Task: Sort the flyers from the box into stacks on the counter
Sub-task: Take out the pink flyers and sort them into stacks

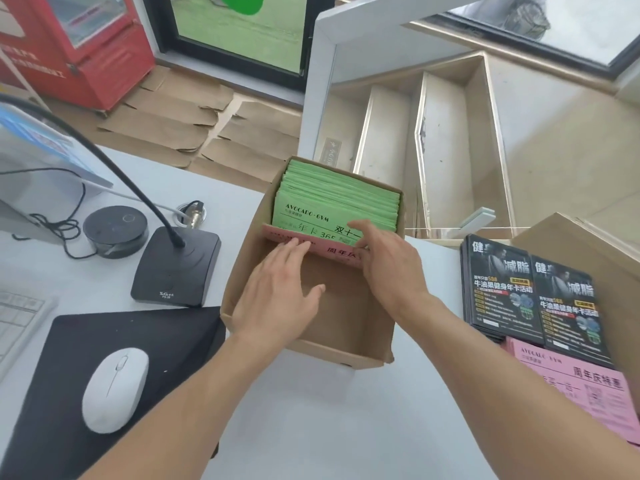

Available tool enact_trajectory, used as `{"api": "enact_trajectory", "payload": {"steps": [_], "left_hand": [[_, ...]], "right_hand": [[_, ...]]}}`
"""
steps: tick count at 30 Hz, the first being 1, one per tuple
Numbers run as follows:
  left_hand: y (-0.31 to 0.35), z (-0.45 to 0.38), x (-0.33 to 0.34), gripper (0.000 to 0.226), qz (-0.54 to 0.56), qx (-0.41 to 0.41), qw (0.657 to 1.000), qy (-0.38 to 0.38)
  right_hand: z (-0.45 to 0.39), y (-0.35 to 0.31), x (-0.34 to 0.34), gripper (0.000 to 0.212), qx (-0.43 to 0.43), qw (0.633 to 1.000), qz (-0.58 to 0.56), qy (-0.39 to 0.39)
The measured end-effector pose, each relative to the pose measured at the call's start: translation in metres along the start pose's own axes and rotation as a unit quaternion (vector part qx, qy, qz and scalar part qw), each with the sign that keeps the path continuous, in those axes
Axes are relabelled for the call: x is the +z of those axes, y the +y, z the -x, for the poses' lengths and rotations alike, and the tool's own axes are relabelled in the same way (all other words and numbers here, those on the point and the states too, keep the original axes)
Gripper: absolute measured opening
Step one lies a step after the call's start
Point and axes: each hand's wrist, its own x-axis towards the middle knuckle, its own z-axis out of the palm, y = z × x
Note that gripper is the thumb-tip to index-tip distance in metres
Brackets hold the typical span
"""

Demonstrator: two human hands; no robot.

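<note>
Cardboard box [311,348]: open on the white bench [311,427], near half bare.
Green flyers [332,199]: standing packed in the box's far half.
Pink flyer [332,251]: leaning in front of the green ones.
Left hand [277,292]: inside the box, fingers straight, tips on the pink flyer.
Right hand [388,261]: fingers curled over the pink flyer's right end, thumb toward the green flyers.
Black flyers [533,292]: two stacks right of the box.
Pink stack [588,393]: right of the box, nearer than the black stacks.
Left of box: microphone base [176,268], black mat [86,375], white mouse [114,389].
</note>
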Motion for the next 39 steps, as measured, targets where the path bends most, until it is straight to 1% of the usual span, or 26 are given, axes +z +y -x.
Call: {"api": "enact_trajectory", "payload": {"steps": [2, 6, 9, 12, 15, 17, 19, 21, 25, 30, 32, 35, 39], "left_hand": [[0.000, -0.001, -0.001, 0.083, 0.003, -0.012, 1.000, -0.026], [0.000, -0.001, -0.003, 0.091, -0.005, -0.019, 0.998, -0.051], [0.002, -0.001, -0.003, 0.090, -0.013, -0.027, 0.997, -0.067], [0.003, -0.001, -0.003, 0.082, -0.024, -0.042, 0.995, -0.088], [0.003, -0.007, -0.004, 0.084, -0.017, -0.058, 0.985, -0.160], [0.005, -0.017, -0.006, 0.091, 0.019, -0.069, 0.978, -0.197], [0.008, -0.024, -0.005, 0.093, 0.056, -0.072, 0.977, -0.192], [0.009, -0.026, -0.002, 0.093, 0.070, -0.063, 0.980, -0.176], [0.007, -0.023, 0.005, 0.095, 0.065, -0.051, 0.980, -0.180], [0.009, -0.024, 0.005, 0.090, 0.073, -0.004, 0.990, -0.122], [0.010, -0.022, 0.006, 0.089, 0.068, 0.015, 0.990, -0.123], [0.010, -0.022, 0.005, 0.091, 0.058, 0.034, 0.989, -0.129], [0.009, -0.022, 0.006, 0.095, 0.057, 0.055, 0.990, -0.115]], "right_hand": [[-0.004, 0.001, -0.003, 0.053, 0.005, 1.000, 0.001, -0.027], [-0.006, 0.004, -0.007, 0.043, 0.031, 0.996, -0.037, -0.069], [-0.005, 0.005, -0.008, 0.045, 0.071, 0.990, -0.086, -0.081], [-0.004, 0.005, -0.010, 0.047, 0.096, 0.986, -0.111, -0.081], [-0.007, 0.005, -0.013, 0.047, 0.110, 0.983, -0.126, -0.079], [-0.011, 0.006, -0.015, 0.047, 0.117, 0.982, -0.134, -0.071], [-0.016, 0.007, -0.017, 0.046, 0.127, 0.979, -0.145, -0.063], [-0.021, 0.008, -0.018, 0.046, 0.135, 0.977, -0.155, -0.060], [-0.026, 0.011, -0.021, 0.045, 0.134, 0.976, -0.160, -0.058], [-0.029, 0.014, -0.021, 0.046, 0.138, 0.974, -0.165, -0.069], [-0.030, 0.015, -0.022, 0.047, 0.141, 0.973, -0.170, -0.068], [-0.033, 0.015, -0.025, 0.043, 0.148, 0.970, -0.179, -0.070], [-0.037, 0.014, -0.030, 0.043, 0.159, 0.964, -0.188, -0.095]]}}
